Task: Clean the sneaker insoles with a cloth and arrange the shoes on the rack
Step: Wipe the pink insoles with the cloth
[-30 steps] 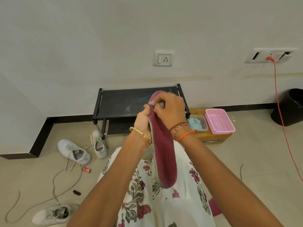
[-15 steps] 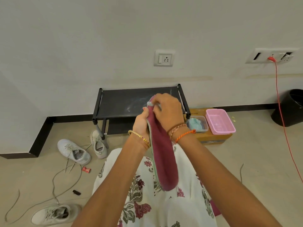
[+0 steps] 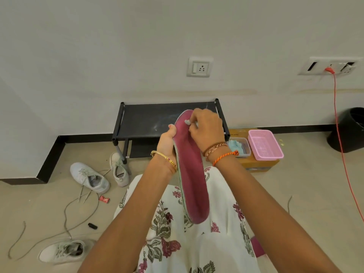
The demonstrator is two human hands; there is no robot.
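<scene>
A maroon insole (image 3: 192, 174) stands nearly upright over my lap, toe end up. My left hand (image 3: 167, 140) grips its left edge from behind. My right hand (image 3: 206, 127) presses a small white cloth (image 3: 187, 121) against the insole near the top. The black shoe rack (image 3: 157, 119) stands against the wall behind my hands. Two white sneakers (image 3: 90, 178) (image 3: 119, 169) lie on the floor left of the rack, and a third sneaker (image 3: 63, 251) lies at the lower left. Part of another maroon insole (image 3: 257, 247) shows beside my right leg.
Loose grey laces (image 3: 78, 209) trail across the floor at left, with a small red wrapper (image 3: 103, 199) and a black piece (image 3: 92, 226). A pink basket (image 3: 265, 147) and a clear tub (image 3: 239, 147) sit on a cardboard box (image 3: 258, 166) right of the rack. A black bin (image 3: 348, 129) and an orange cable (image 3: 342, 144) are at far right.
The insole has turned so more of its maroon face shows. My right hand with the cloth has shifted slightly right near the top end.
</scene>
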